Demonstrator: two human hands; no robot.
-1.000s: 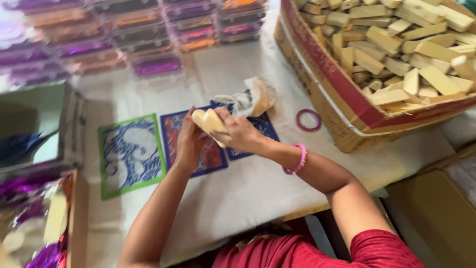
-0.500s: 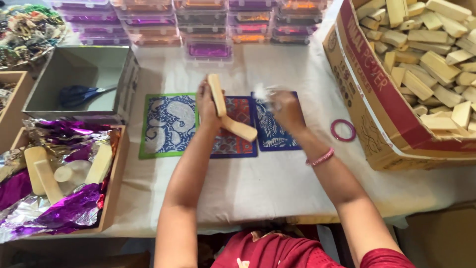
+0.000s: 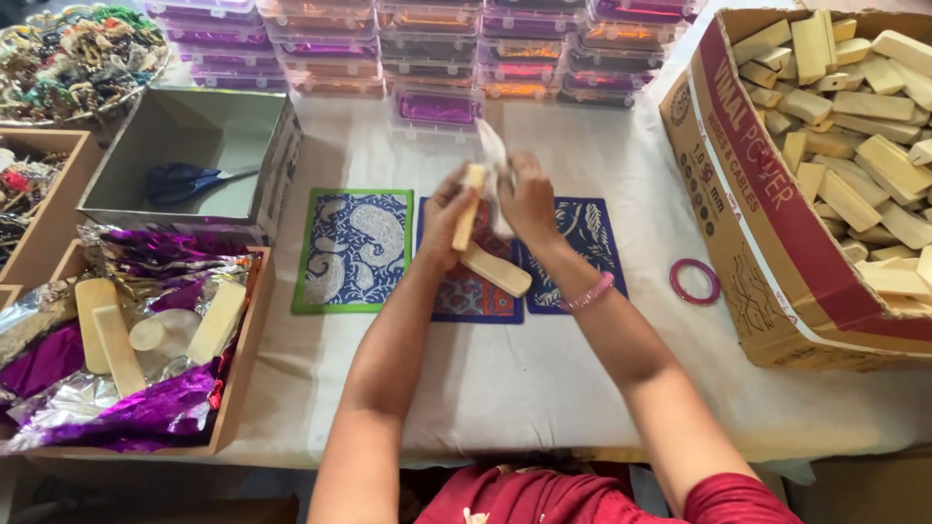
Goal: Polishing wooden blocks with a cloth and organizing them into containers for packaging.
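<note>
The left hand [image 3: 449, 221] pinched two wooden sticks [image 3: 482, 243] upright above the tabletop [image 3: 544, 378], exposing them so the right hand [image 3: 529, 199], grip closed on a white cloth [image 3: 493, 155], could wipe them.

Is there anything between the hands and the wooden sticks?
Nothing visible. The left hand already holds the two wooden sticks, and the right hand holds a white cloth right against the upright one.
</note>
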